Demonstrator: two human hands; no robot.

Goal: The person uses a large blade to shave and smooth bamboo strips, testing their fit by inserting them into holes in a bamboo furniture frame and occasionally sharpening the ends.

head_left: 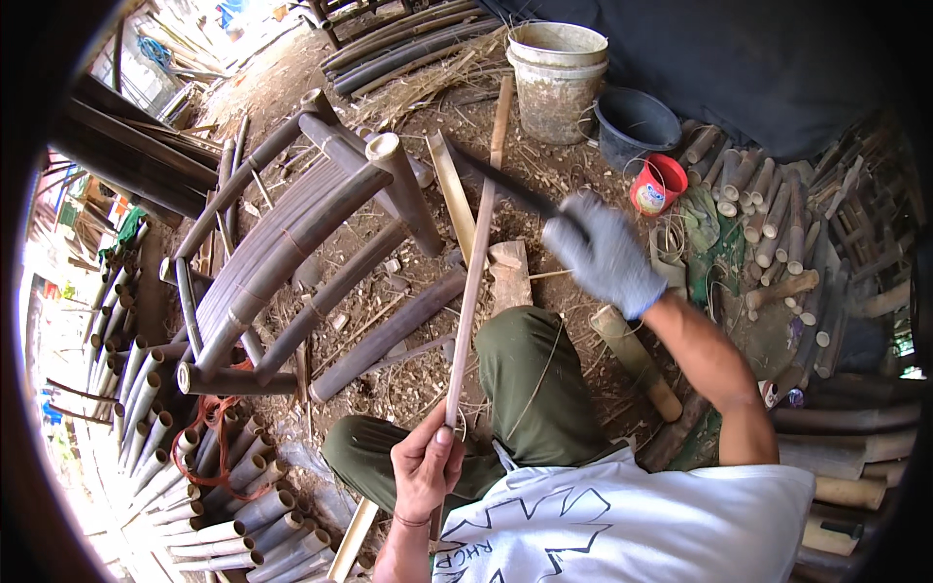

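The fingers of the left hand, bare, pinch the near end of a long bamboo strip, the thumb pressed on top of it. From there the strip runs up and slightly right, away from the fingers, its far end just beside a white bucket. The fingers of the gloved right hand are curled together around the handle of a long-bladed knife, blurred. Its dark blade reaches left from those fingers and crosses the strip; whether it touches cannot be told.

Beyond the gloved fingers stand the containers. The white bucket, dirt-stained, shows a pale inner wall, but its bottom is hidden. Just right of it, a dark bucket has an interior too dim to read. Nearer to the gloved fingers, up and to their right, sits a small red bucket with a wire handle and a label; its contents are unclear.

Left of the gloved fingers, a wooden block lies on the chip-strewn ground. Up and left of the bare fingers rests a bamboo frame with slats; left and below them, cut bamboo poles lie stacked.
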